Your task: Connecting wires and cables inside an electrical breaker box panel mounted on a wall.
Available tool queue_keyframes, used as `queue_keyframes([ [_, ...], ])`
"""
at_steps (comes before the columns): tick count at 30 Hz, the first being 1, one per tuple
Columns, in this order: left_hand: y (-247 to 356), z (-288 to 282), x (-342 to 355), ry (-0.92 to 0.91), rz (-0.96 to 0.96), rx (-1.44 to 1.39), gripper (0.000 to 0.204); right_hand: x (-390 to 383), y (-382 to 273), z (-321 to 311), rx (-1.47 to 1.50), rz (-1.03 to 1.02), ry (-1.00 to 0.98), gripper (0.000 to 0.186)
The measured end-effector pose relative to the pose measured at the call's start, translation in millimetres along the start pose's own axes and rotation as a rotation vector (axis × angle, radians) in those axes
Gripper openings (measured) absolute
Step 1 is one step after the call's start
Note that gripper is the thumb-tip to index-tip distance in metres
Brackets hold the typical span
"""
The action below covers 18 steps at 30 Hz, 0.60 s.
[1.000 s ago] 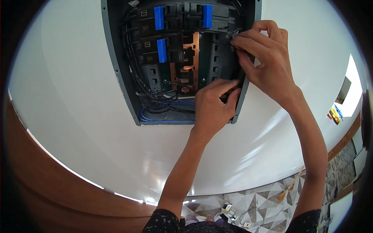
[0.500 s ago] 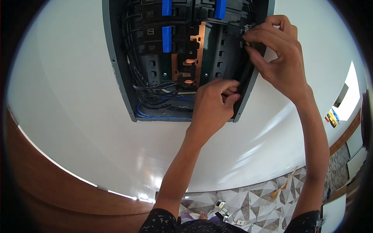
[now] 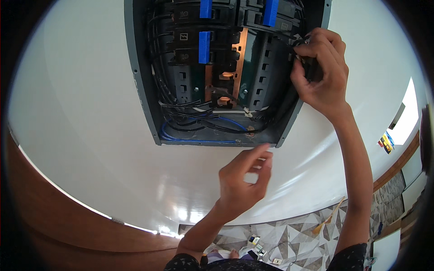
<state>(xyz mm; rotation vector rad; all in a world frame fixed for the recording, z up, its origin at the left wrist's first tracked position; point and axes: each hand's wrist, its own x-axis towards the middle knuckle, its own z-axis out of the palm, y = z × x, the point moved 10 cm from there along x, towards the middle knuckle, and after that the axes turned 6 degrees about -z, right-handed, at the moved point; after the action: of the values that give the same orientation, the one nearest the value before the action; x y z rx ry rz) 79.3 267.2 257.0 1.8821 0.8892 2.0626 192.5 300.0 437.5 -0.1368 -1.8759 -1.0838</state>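
Note:
A grey metal electrical panel box [image 3: 139, 97] is set in the white wall, with black circuit breakers [image 3: 183, 47] inside. My right hand [image 3: 323, 67] is at the box's right side. Its thumb and fingers close around a black wire [image 3: 302, 41] beside the upper right breaker; the fingers partly hide the grip. Below the box's bottom edge, in front of the wall, hangs my left hand [image 3: 244, 178]. Its fingers are loosely curled, a gap shows inside the curl, and nothing is visible in it. Copper bus bars [image 3: 242, 58] are exposed at the middle of the box.
Blue handle pieces [image 3: 204, 47] sit on the breakers. Black wires [image 3: 187, 113] and a blue wire [image 3: 199, 142] loop along the box's bottom. A broom [image 3: 327, 219] lies on the patterned floor, with small boxes [image 3: 254, 239] near my feet. At left runs a brown wooden surface [image 3: 81, 230].
My left hand has come down out of the box's lower right corner, baring wires there. My right hand stays by the right side, its fingers still closed. The view has shifted slightly.

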Motion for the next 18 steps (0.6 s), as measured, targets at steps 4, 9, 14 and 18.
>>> queue_keyframes([
  [4, -39, -14, -18, 0.013, -0.439, -0.222, 0.045, -2, -3, 0, -0.041, -0.045, -0.005, 0.025],
  [9, -28, -11, -17, 0.010, -0.352, -0.269, 0.049, -3, -4, -2, -0.037, -0.047, 0.009, 0.026],
  [14, -23, -26, -15, 0.095, -0.295, -0.195, 0.061, -1, -4, 0, -0.035, -0.041, -0.002, 0.025],
  [18, -34, -44, -9, 0.169, -0.417, -0.100, 0.067, -2, -2, -3, 0.025, -0.011, 0.045, 0.026],
])
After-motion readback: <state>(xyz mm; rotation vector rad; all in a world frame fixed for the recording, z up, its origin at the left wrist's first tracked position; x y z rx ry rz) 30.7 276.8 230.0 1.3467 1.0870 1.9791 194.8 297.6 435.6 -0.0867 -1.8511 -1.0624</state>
